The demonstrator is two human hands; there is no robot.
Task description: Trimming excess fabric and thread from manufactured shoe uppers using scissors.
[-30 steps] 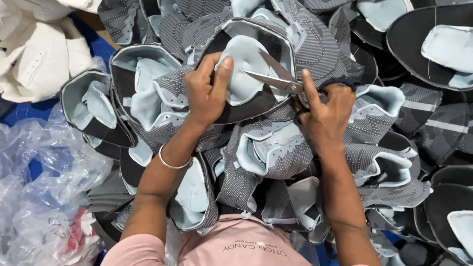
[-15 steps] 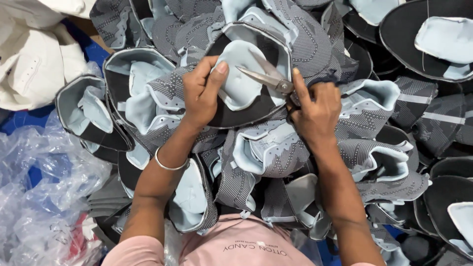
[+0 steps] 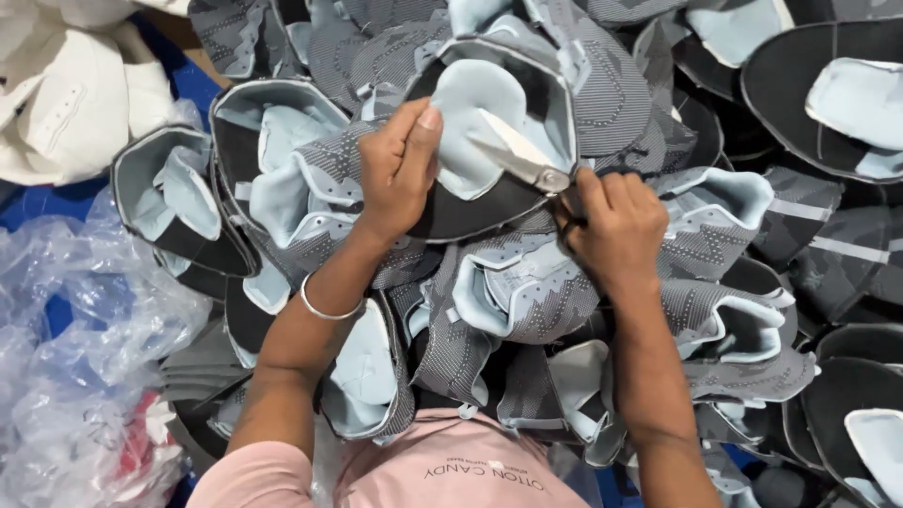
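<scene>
Trimming a grey knit shoe upper (image 3: 499,132) atop the heap.
I see my left hand (image 3: 400,169) gripping its pale-blue lining, while my right hand (image 3: 616,226) is clenched on small steel scissors (image 3: 522,155) (blades over the lining), amid piled grey uppers (image 3: 527,292).

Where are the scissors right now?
In the head view, the scissors are upper middle, held by the right hand, blades over the pale blue lining of the shoe upper the left hand steadies.
</scene>
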